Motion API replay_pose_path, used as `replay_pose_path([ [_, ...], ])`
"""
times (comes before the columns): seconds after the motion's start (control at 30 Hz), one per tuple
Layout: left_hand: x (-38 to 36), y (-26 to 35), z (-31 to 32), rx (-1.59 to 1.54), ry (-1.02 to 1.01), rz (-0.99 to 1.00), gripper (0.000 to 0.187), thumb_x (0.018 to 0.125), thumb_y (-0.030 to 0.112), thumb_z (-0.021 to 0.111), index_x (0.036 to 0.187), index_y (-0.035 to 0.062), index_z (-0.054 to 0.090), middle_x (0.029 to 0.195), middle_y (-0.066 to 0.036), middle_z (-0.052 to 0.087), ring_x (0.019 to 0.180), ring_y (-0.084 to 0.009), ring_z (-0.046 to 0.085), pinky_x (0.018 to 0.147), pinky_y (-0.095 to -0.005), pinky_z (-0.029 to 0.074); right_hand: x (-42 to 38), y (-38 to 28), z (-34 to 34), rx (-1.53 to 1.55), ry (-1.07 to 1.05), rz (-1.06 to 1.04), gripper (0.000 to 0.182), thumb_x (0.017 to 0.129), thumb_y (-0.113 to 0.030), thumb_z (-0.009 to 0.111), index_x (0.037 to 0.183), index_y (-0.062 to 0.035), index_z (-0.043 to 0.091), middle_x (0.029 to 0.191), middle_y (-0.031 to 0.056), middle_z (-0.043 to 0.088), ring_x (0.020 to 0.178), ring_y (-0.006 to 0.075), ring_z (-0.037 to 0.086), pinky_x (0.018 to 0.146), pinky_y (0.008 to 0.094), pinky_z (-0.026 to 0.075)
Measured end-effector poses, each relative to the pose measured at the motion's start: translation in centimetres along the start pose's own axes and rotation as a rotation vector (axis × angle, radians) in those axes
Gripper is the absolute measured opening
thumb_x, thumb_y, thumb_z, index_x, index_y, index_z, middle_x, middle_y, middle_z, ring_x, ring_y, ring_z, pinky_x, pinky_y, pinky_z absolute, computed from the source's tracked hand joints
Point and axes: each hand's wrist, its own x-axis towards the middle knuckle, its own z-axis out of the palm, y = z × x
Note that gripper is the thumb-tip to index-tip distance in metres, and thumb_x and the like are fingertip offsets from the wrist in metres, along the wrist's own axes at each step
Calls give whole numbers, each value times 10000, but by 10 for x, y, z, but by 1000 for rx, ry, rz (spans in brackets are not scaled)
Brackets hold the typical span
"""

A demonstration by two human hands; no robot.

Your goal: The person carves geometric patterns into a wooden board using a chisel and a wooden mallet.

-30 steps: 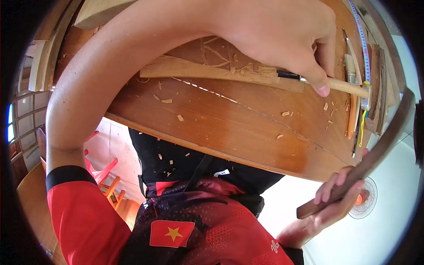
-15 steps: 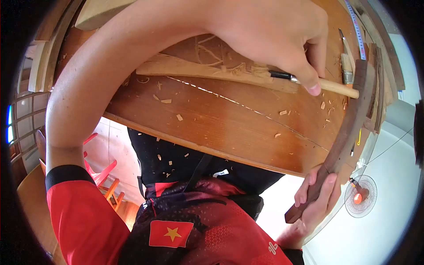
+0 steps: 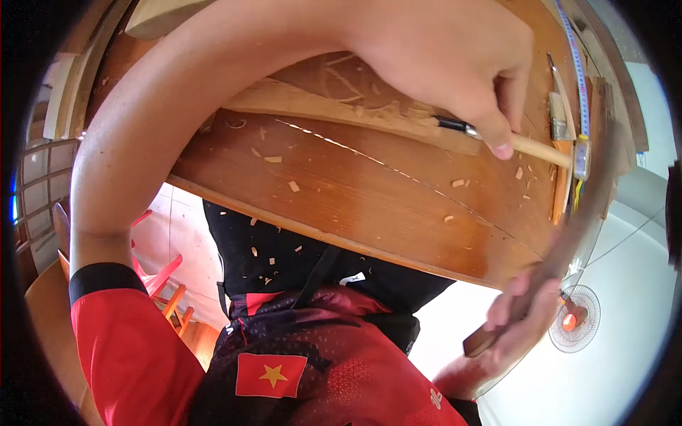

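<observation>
My left hand is closed around a chisel with a pale wooden handle and a dark metal part. The tool's front end meets the light carved wood piece, which lies across the brown table. At the lower right, my right hand grips a long dark wooden bar, blurred by motion. A gap shows between the bar and the handle's butt end.
A tape measure, a flat brush and wooden strips lie along the table's right side. Wood chips are scattered about. A fan stands at lower right, a red chair at lower left.
The dark bar has swung right, away from the chisel handle, uncovering the tape measure's case. My right hand has shifted slightly right; my left hand keeps nearly the same place.
</observation>
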Motion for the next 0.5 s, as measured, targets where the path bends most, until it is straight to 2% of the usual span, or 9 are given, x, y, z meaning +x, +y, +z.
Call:
replay_pose_path([
  [0.07,-2,2,0,-15,-19,-70,319,944,239,625,1020,-33,773,679,-112,691,668,-241,658,677,-397,523,3,-7,10,162,131,-37,554,1083,-487,453,1242,24,594,683,26,518,410,87,455,348,236,311],
  [0.17,13,20,9,-12,90,-219,315,933,236,623,1005,-30,776,690,-96,697,683,-234,665,698,-395,528,-21,8,6,-155,-366,50,545,1036,-515,524,1138,15,594,710,23,525,408,91,449,348,239,286],
  [0.2,11,20,9,2,83,-235,316,930,236,621,1005,-29,777,711,-95,704,691,-234,667,703,-394,529,-14,12,-8,-129,-266,28,537,1036,-507,528,1133,17,597,696,30,521,401,93,440,349,232,271],
  [0.23,10,19,8,17,76,-251,318,926,236,620,1005,-29,777,731,-94,710,700,-235,669,708,-392,529,-7,7,-4,-4,-119,-5,538,1066,-479,480,1291,8,517,738,31,521,409,98,434,341,242,296],
  [0.27,2,11,1,40,5,-190,321,923,236,617,1007,-30,776,759,-95,717,712,-237,672,711,-391,529,1,2,1,115,21,-55,572,1097,-452,433,1448,-1,437,780,31,520,418,102,427,333,252,320],
  [0.33,-7,-12,3,94,55,51,332,929,244,613,1038,-28,768,813,-92,728,731,-234,674,710,-386,527,31,-2,-31,275,-169,-162,652,1123,-436,381,1621,-44,231,851,32,512,434,109,415,326,271,373],
  [0.37,-8,-31,18,123,178,224,340,938,252,612,1066,-26,761,838,-87,731,739,-229,672,706,-383,524,30,-2,-30,248,-169,-143,661,1121,-445,384,1623,-46,223,853,37,511,435,109,414,331,268,369],
  [0.43,-3,-41,6,-41,82,292,349,957,269,609,1103,-20,738,867,-79,734,753,-212,665,695,-368,516,22,0,-17,208,-172,-106,679,1117,-462,389,1626,-52,207,855,46,511,437,108,412,342,262,363],
  [0.5,0,-31,-19,-278,-158,157,335,974,279,613,1114,-10,708,873,-73,733,753,-187,651,679,-348,505,15,-2,2,178,-179,-73,630,1113,-403,442,1614,-67,261,876,57,511,447,102,415,370,244,354],
])
